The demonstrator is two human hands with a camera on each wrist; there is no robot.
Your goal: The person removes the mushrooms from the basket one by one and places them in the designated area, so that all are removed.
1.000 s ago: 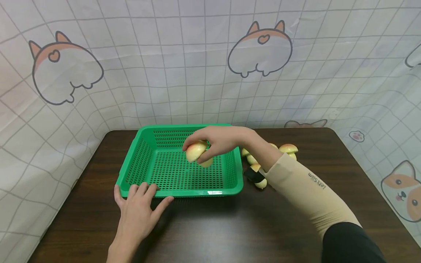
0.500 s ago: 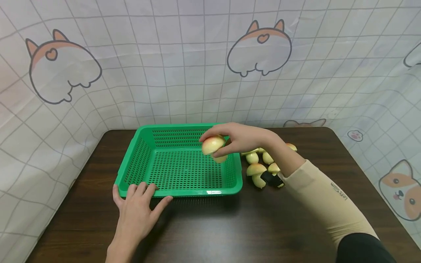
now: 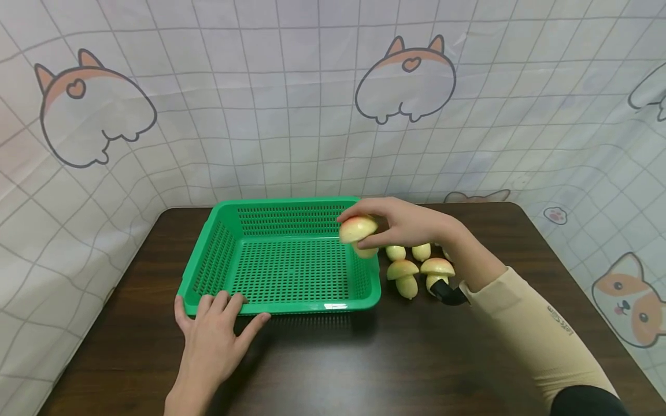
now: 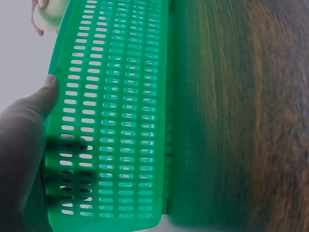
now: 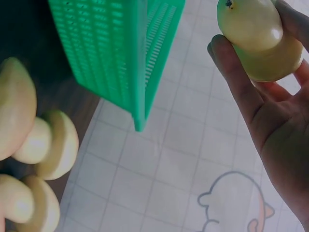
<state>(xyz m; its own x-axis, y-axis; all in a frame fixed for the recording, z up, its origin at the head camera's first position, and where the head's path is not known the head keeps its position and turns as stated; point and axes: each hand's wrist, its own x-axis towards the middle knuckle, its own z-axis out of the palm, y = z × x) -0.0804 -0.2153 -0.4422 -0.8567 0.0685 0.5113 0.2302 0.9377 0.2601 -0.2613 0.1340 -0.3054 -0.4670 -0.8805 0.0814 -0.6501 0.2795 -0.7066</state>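
My right hand [image 3: 392, 222] holds a toy mushroom [image 3: 358, 229] with a yellow and reddish cap, above the right end of a green plastic basket [image 3: 291, 306]. In the right wrist view, fingers and thumb lie on either side of this mushroom [image 5: 256, 34], with its rounded stem end toward the camera. At the basket's front left corner, my left hand [image 3: 215, 341] grips the rim. Seen from the left wrist, the thumb lies at the rim of the slotted wall [image 4: 111, 121], and dark finger shapes show through the slots.
Several similar mushrooms [image 3: 403, 278] lie on the dark wooden table [image 3: 333, 370] just right of the basket, partly behind my right arm. A black piece [image 3: 448, 293] hangs by the right wrist. A white gridded cloth [image 3: 291, 115] with cartoon dogs stands behind the table.
The right hand has moved right with the mushroom, from over the basket's middle to its right end. More of the mushrooms on the table show now. Left hand and basket stay put.
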